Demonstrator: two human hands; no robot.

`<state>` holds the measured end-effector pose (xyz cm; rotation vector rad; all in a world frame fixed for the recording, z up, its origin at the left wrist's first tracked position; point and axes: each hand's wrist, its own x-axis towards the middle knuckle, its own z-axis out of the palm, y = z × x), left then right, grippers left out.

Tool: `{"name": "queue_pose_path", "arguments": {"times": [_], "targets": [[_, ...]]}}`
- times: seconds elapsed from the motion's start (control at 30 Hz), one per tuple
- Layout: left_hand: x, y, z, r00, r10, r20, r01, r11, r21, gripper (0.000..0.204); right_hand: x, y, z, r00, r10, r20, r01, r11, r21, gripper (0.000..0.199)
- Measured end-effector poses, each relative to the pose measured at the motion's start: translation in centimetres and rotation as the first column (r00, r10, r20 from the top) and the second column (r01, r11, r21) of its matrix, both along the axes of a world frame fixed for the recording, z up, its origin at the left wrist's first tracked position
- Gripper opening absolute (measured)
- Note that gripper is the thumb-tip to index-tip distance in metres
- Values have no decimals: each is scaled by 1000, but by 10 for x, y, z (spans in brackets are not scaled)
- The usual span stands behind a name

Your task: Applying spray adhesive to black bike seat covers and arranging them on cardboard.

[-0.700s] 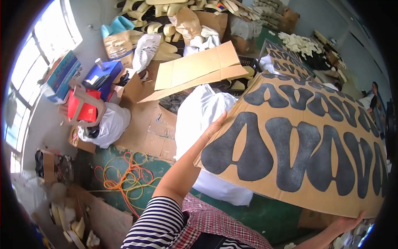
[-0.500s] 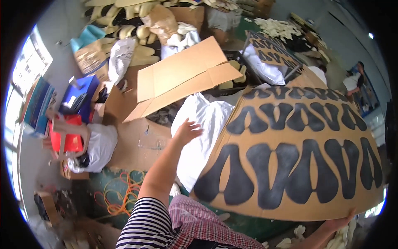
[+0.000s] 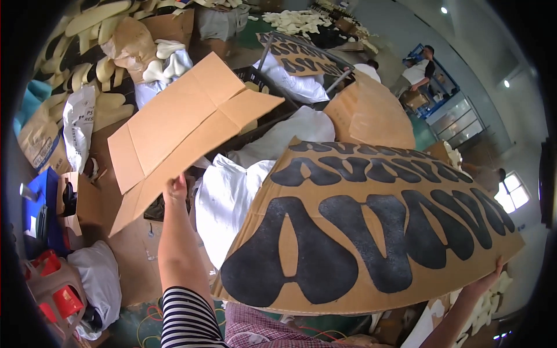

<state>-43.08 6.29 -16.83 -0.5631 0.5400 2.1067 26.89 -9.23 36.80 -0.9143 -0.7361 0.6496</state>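
One creased cardboard (image 3: 174, 119), two patterned boards (image 3: 361, 229)!
Left fingers (image 3: 181, 184) grip the cardboard, right fingers (image 3: 498, 268) the nearer board; white sack (image 3: 226, 203) between.

We find the light moderately bright and mostly even. At right, a window (image 3: 513, 192) glows white without detail; above it, two lamps (image 3: 444, 10) make small points of glare. The cardboard sheet (image 3: 374, 226) looks curved through the fisheye lens, and the corners fall into black.
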Motion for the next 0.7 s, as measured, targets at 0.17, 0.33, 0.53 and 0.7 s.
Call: {"name": "queue_pose_path", "arguments": {"times": [0.17,0.33,0.53,0.7], "targets": [[-110,-3,121,992,76,-100,-89,987,-132,19,-18,17,18,997,46,-63,-42,997,59,50],[-190,-146,247,928,195,-316,-164,979,122,25,-3,65,33,974,225,28,-226,966,126,47],[-155,-412,362,789,314,-529,-163,936,312,16,-49,145,96,967,255,-19,-246,948,203,44],[-46,-601,442,581,540,-609,-394,841,370,37,-98,189,147,887,409,-215,-364,905,220,34]]}}
